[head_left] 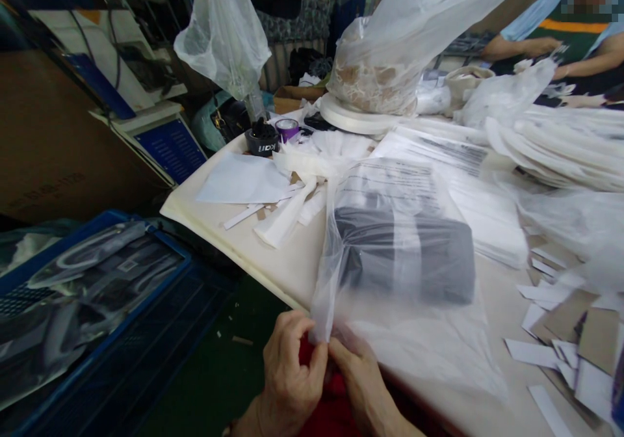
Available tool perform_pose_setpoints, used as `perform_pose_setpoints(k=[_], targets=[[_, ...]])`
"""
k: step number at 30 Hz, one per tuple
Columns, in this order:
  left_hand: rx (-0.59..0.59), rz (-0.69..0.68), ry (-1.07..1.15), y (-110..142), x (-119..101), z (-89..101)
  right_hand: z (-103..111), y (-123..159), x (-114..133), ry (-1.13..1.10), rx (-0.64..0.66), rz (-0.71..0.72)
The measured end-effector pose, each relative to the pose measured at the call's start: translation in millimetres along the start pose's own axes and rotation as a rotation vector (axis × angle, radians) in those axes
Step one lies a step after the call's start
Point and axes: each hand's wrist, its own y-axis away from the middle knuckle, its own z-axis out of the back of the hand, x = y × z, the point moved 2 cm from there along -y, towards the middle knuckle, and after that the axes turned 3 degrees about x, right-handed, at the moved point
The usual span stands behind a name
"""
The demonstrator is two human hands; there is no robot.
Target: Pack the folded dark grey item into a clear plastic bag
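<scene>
Head view, clock-face directions read from its middle. Surface: one pale table, its near-left edge running down from 9 o'clock to 6. Room: green floor at 7; one blue crate at 8, holding dark goods in clear plastic; one brown cardboard panel at 9; one unit with a blue face at 10; one person, partly shown, at 2.

Item, one: clear plastic bag, printed with small dark lines, flat on the table at 4 and reaching over its near edge. Inside, one dark folded bundle with one pale band around it.

Hands, two, at 6. The left hand was clamped, thumb against fingers, on the bag's near-left corner. The right hand was closed on the same edge just beside it, some fingers hidden.

Rolls, two: one black, one purple, between 10 and 11. Bulky translucent bags, two: one at 11, one larger at 1. Pale sheet, one, at 9. Paper and card scraps, more than ten, strewn at 4; overlapping, exact count not readable.
</scene>
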Motion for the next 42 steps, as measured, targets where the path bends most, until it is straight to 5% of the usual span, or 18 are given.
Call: perform_pose_setpoints(k=[4,7,12,16,21,23,26,29,34,42], targets=[[0.024,-0.089,-0.005,-4.5,-4.7,-2.0,2.3,3.5,11.6,0.01,0.005,0.096],[0.096,-0.165,0.036,-6.6,-8.4,0.2,-1.8,5.0,11.8,0.034,0.07,0.028],[0.216,-0.267,0.186,-3.9,-7.1,10.2,-3.4,15.6,5.7,0.148,0.374,-0.033],[0.193,-0.226,0.144,-1.1,3.5,18.5,19.7,45.6,38.3,0.452,0.576,-0.001],[0.24,-0.141,0.164,-12.1,10.9,13.1,44.9,62.2,96.7,0.736,0.15,0.683],[0.263,-0.169,0.109,-17.6,9.0,7.2,45.7,52.1,100.3,0.926,0.091,0.907],[0.224,-0.261,-0.005,-20.1,5.7,0.2,44.2,27.1,91.0,1.194,0.092,1.033],[0.195,-0.265,0.015,-18.2,6.0,-2.7,44.3,7.9,78.7,1.302,0.139,1.001],[0.184,-0.249,0.065,-20.6,6.2,-1.5,47.9,-4.6,56.0,1.283,0.238,0.748],[0.237,-0.361,0.147,-30.3,7.6,-5.0,36.6,-2.8,42.6,1.51,0.169,0.652]])
